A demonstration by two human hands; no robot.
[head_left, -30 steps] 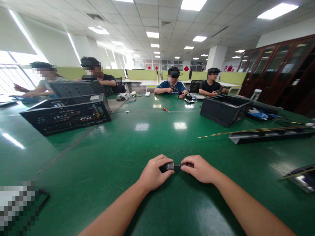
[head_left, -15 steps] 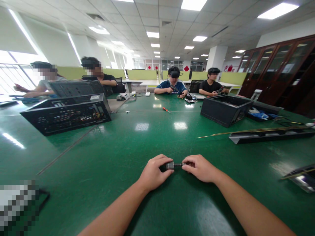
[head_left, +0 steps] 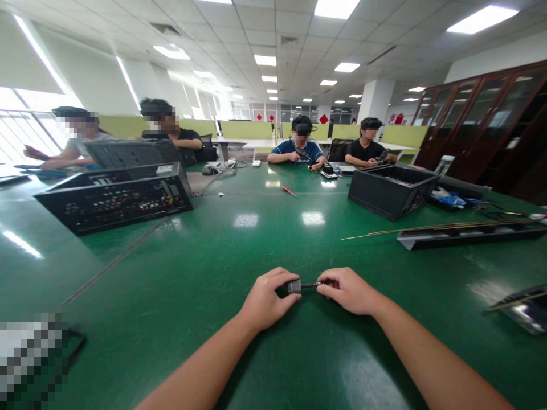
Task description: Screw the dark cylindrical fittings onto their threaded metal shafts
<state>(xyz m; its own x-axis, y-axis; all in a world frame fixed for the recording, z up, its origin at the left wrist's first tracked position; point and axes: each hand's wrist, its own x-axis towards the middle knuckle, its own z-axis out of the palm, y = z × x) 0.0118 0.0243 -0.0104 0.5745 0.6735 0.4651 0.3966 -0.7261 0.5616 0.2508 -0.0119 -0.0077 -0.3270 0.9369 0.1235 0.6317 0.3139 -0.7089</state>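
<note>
My left hand [head_left: 269,299] is closed, thumb and fingers pinching a small grey block-shaped piece [head_left: 294,286], possibly a cable connector. A thin dark stem or short cable [head_left: 308,285] runs from that piece to the right. At its other end, my right hand [head_left: 344,291] grips it between thumb and fingers, which largely hide that end. Both hands are low over the green table [head_left: 205,256], near its front middle.
A red screwdriver [head_left: 289,191] lies farther back. Computer cases stand left [head_left: 123,196] and right [head_left: 378,193]. Thin rods lie by a long dark metal channel [head_left: 465,234]. A clear-and-dark part [head_left: 527,310] sits right, a pixelated object [head_left: 29,359] lower left. Several people sit across the table.
Almost nothing differs. Both hands keep their grip, and the grey piece has shifted very slightly to the left.
</note>
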